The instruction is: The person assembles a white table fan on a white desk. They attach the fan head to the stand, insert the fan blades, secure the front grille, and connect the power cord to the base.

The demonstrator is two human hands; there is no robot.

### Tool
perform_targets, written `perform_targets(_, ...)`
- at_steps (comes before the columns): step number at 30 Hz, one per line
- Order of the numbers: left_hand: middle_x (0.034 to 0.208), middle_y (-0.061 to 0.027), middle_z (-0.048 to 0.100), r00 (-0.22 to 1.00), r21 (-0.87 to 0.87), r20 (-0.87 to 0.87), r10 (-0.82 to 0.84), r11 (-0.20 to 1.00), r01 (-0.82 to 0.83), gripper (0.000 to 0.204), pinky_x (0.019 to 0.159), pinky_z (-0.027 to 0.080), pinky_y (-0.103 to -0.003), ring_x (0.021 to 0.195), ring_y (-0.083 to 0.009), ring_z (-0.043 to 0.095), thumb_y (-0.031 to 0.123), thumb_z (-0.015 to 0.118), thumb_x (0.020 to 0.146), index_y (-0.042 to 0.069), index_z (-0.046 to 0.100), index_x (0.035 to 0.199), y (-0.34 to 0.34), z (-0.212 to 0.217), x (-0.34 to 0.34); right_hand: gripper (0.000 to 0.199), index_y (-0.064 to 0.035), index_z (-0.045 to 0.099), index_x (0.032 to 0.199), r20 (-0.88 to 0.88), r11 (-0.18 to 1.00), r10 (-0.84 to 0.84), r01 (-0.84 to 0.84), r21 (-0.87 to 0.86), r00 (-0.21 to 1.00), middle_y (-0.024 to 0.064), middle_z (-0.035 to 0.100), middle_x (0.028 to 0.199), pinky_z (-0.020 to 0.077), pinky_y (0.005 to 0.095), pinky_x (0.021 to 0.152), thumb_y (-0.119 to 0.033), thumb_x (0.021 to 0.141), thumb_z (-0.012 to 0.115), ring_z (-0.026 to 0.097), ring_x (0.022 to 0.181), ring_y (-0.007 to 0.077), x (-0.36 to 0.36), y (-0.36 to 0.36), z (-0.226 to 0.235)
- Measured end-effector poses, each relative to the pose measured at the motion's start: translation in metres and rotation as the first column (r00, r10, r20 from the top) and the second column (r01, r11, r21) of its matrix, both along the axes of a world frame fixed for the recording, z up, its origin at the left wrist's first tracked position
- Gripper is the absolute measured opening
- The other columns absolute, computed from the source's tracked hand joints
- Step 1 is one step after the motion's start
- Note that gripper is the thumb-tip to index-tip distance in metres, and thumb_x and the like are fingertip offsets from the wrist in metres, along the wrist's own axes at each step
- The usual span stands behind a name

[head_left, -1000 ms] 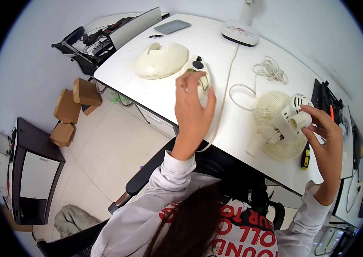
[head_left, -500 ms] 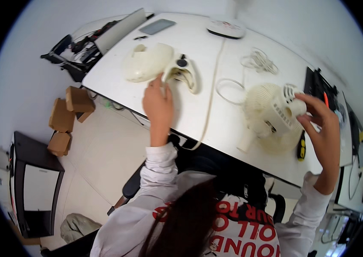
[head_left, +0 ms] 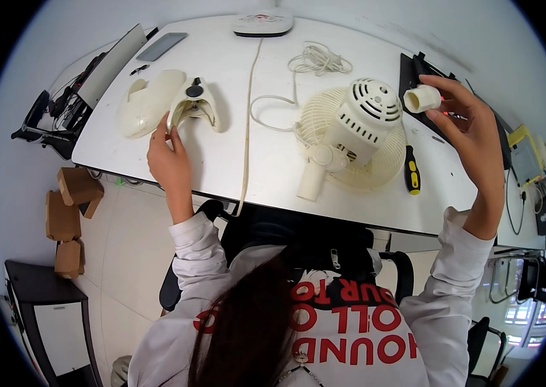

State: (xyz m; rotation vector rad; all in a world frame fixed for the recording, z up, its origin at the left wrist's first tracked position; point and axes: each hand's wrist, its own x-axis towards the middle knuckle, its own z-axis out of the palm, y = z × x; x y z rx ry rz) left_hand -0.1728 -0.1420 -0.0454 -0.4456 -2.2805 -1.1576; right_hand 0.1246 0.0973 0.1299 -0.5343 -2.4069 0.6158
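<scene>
My right hand (head_left: 469, 126) holds a short white plastic collar (head_left: 420, 99) between thumb and fingers, raised beyond the right side of the fan. The cream desk fan (head_left: 366, 113) lies on its grille with its slotted motor housing up and a short neck tube (head_left: 312, 180) pointing toward me. With its fingers closed at the edge, my left hand (head_left: 170, 161) grips a cream arched fan stand piece (head_left: 195, 106) with a round dark knob. A smooth, rounded cream shell (head_left: 152, 106) lies beside that piece, on its left.
A yellow-and-black screwdriver (head_left: 413, 171) lies right of the fan. A coiled white cord (head_left: 320, 59) sits behind it. A flat cable (head_left: 250, 122) crosses the white table (head_left: 234, 174). A grey flat device (head_left: 162, 46) and a white box (head_left: 263, 24) lie at the back.
My right hand has lifted the collar away from the fan housing, toward the back right. My left hand stays at the stand piece. The whole view has shifted and turned.
</scene>
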Motion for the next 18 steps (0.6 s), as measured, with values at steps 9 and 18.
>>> perform_targets(9, 0.096, -0.0143, 0.064, 0.996, 0.095, 0.017, -0.088, 0.992, 0.086, 0.033, 0.066, 0.047, -0.032, 0.075, -0.0219, 0.064, 0.0, 0.051, 0.086, 0.01, 0.061, 0.116, -0.004, 0.001, -0.005, 0.036, -0.008, 0.062, 0.115, 0.002, 0.994, 0.018, -0.018, -0.104, 1.0, 0.004, 0.064, 0.092, 0.0477, 0.0222, 0.069, -0.002, 0.079, 0.063, 0.054, 0.072, 0.0076, 0.003, -0.008, -0.003)
perform_targets(18, 0.104, -0.0125, 0.064, 0.945, 0.322, -0.029, -0.325, 0.892, 0.317, 0.037, 0.07, 0.048, -0.027, 0.084, -0.0201, 0.065, -0.013, 0.039, 0.083, 0.004, 0.061, 0.108, 0.008, 0.022, 0.003, 0.036, -0.0077, 0.062, 0.115, 0.051, 0.988, 0.08, -0.072, -0.134, 0.995, 0.0038, 0.065, 0.104, 0.0506, 0.0227, 0.07, -0.002, 0.08, 0.063, 0.058, 0.075, 0.0092, -0.005, -0.013, -0.009)
